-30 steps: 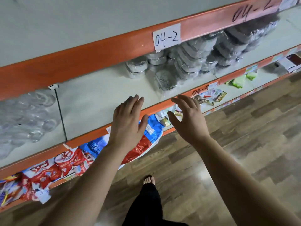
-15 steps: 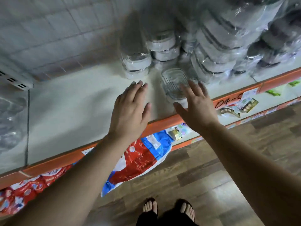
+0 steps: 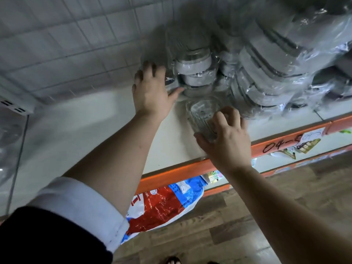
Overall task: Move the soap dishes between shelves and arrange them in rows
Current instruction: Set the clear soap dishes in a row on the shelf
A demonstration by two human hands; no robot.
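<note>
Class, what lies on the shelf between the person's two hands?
In the head view: a strip of bare shelf and the far end of the clear soap dish that the right hand grips; the left hand touches a wrapped stack.

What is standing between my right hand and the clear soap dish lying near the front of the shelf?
Nothing visible. The right hand is on the clear soap dish, thumb at its left edge and fingers curled over its near end. The wrapped stacks sit behind it, where the left hand touches one.
</note>
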